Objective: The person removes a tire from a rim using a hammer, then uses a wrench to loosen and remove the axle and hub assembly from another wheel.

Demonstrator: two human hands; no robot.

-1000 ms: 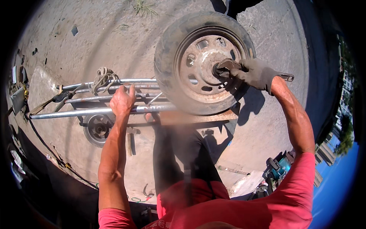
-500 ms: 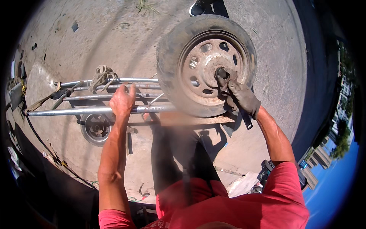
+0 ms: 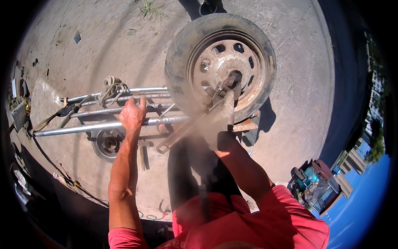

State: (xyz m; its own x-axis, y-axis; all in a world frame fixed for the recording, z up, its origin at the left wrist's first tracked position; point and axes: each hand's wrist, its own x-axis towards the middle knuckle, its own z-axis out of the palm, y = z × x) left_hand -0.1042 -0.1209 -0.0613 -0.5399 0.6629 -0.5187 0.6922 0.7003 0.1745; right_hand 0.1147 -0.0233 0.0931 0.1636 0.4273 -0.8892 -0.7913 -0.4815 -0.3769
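A worn tyre on a rusty steel wheel [image 3: 232, 56] stands at the right end of a frame of metal tubes [image 3: 93, 125]. My gloved right hand [image 3: 226, 108] is closed around an adjustable wrench [image 3: 188, 130] close to its jaws, just below the dark hub centre. The wrench's handle slants down to the left, over my legs, and the jaws are partly hidden by the glove. Bare, my left hand [image 3: 132, 112] is wrapped around the tubes left of the tyre, its thumb and fingertips showing between them.
A bundle of pale rope [image 3: 111, 89] lies on the far tubes. Under the frame sits a small wheel [image 3: 108, 143]. Straps and cords run along the left side. Beyond the tyre is a person's dark shoe [image 3: 209, 7]. A cart of gear [image 3: 316, 184] stands at lower right.
My right hand has moved left and turned, and the wrench handle has swung from lower right to lower left. My left hand stays on the tubes. The whole view has shifted slightly.
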